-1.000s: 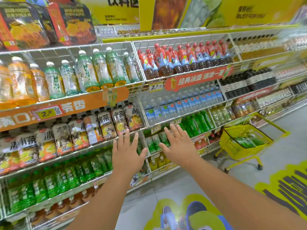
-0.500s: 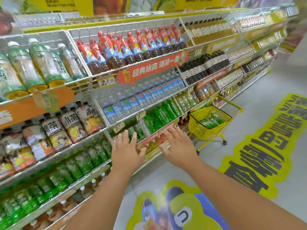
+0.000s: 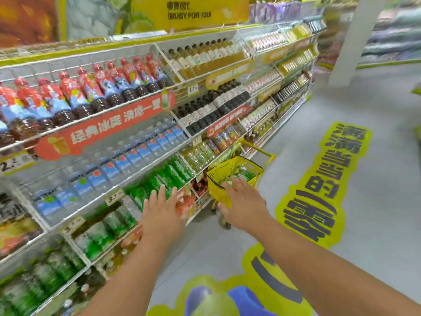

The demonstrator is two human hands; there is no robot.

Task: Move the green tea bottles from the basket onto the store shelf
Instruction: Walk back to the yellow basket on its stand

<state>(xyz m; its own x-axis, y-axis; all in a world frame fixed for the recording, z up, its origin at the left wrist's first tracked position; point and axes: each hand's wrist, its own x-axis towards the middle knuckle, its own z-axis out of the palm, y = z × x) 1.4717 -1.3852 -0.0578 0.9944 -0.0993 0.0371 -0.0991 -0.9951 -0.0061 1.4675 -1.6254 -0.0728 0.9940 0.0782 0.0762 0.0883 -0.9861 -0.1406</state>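
Hands are held out flat with fingers spread, nothing grasped: left hand (image 3: 163,209) before the store shelf (image 3: 145,172), right hand (image 3: 242,201) before 1 yellow basket (image 3: 218,179) on the grey floor (image 3: 376,201). Green tea bottles (image 3: 245,175) lie inside it, blurred past counting.

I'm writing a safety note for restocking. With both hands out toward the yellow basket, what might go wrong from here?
1. The yellow basket sits on wheels on smooth floor; a push from the right hand may roll it away.
2. The left hand passes close to the green bottles at the shelf edge and could knock one off.
3. The view is motion-blurred, so a hurried grab may miss.
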